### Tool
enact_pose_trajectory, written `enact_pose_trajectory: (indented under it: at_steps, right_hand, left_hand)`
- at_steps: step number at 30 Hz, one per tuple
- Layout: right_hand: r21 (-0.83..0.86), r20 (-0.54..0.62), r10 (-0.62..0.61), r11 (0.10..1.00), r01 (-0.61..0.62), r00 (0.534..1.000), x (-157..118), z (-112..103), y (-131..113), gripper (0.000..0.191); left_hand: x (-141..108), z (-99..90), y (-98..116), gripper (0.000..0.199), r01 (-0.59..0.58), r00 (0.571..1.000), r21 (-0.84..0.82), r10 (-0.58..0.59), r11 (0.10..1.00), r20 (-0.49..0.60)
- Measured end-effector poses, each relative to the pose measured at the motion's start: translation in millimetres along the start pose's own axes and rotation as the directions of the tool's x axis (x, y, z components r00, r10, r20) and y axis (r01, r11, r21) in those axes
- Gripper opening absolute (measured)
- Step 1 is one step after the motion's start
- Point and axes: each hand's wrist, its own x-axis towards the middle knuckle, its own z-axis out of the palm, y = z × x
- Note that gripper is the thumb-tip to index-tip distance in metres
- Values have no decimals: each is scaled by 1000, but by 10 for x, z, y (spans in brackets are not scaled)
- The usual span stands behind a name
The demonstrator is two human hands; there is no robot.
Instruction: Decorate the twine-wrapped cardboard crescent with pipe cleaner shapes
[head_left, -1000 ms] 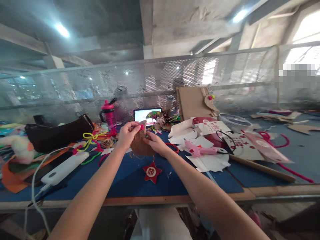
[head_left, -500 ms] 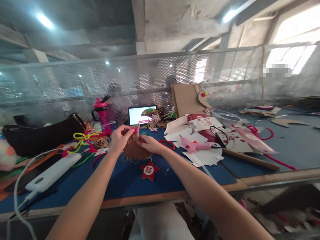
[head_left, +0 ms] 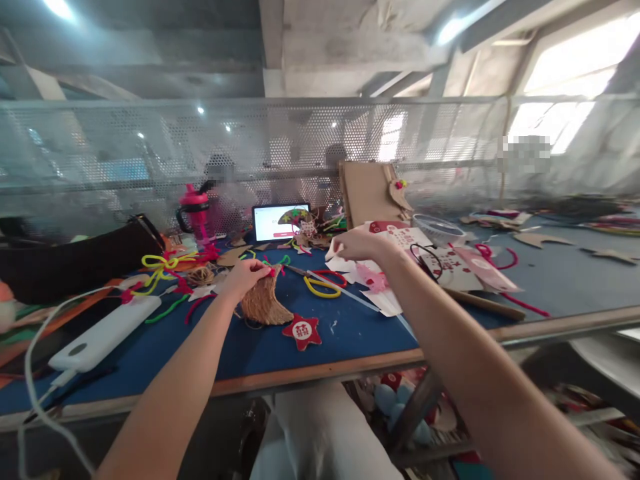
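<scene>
My left hand (head_left: 249, 277) pinches the top of a brown crescent moon (head_left: 265, 301) wrapped in twine, where something small and pink shows. The moon's lower tip reaches toward a red star (head_left: 302, 333) with a white emblem, lying on the blue table. Raised to the right, my right hand (head_left: 361, 244) has its fingers curled together above white paper pieces; whatever they may hold is hidden. Below that hand lies a pink glue gun (head_left: 374, 279), partly covered by my forearm. Scissors (head_left: 323, 291) with red and yellow handles rest between my hands, beside a clear stick (head_left: 350, 294).
A white power bank (head_left: 106, 333) with a cable and a black pouch (head_left: 75, 257) are at left. Behind stand a pink bottle (head_left: 195, 213), a tablet (head_left: 267, 225) and cardboard (head_left: 367, 193). A wooden stick (head_left: 487, 305) lies at right.
My right hand has left the moon and moved right and up over the papers. The moon has turned to show its crescent shape, and the scissors have come into view.
</scene>
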Motion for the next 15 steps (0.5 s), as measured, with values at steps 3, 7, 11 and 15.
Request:
enact_pose_trajectory:
  at_steps: [3, 7, 11, 15]
  right_hand:
    - [-617, 154, 225, 782, -84, 962, -249, -178, 287, 38]
    - [-697, 213, 341, 710, -102, 916, -583, -161, 652, 48]
    - [-708, 255, 241, 706, 12, 936, -682, -6, 852, 39]
    - [-686, 193, 148, 727, 26, 970, -702, -10, 887, 34]
  left_hand:
    - [2, -2, 8, 25, -141, 985, 95, 149, 986, -91]
    - [-49, -6, 127, 21, -238, 962, 85, 247, 968, -117]
    - [-125, 26, 226, 21, -273, 955, 53, 277, 961, -106]
    - [-160, 67, 227, 21, -417, 889, 147, 436, 897, -141]
